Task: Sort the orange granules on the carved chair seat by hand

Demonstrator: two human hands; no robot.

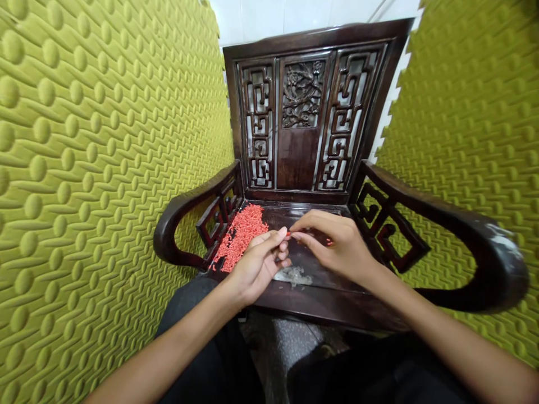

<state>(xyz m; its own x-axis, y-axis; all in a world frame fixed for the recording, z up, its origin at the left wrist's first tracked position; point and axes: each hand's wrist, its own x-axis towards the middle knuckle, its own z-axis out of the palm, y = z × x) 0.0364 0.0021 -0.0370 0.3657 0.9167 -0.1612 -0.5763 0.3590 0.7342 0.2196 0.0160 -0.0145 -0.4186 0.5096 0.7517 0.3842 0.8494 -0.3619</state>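
My left hand (259,265) and my right hand (334,244) meet above the seat of a dark wooden chair (324,300). Their fingertips close together on a small red grain (288,235), which is mostly hidden by the fingers. Just left of my left hand lies a heap of coral-red grains (240,237). A small patch of grey, fluffy husk-like stuff (293,275) sits on the seat below my hands. A few reddish bits (328,242) show under my right fingers.
Curved chair armrests (181,221) with fretwork stand on both sides, below a carved lattice backrest (301,115). Olive-green dimpled foam panels (96,168) flank the chair, with white tile (252,17) behind. My dark-trousered legs (197,342) and a speckled floor (280,348) lie below.
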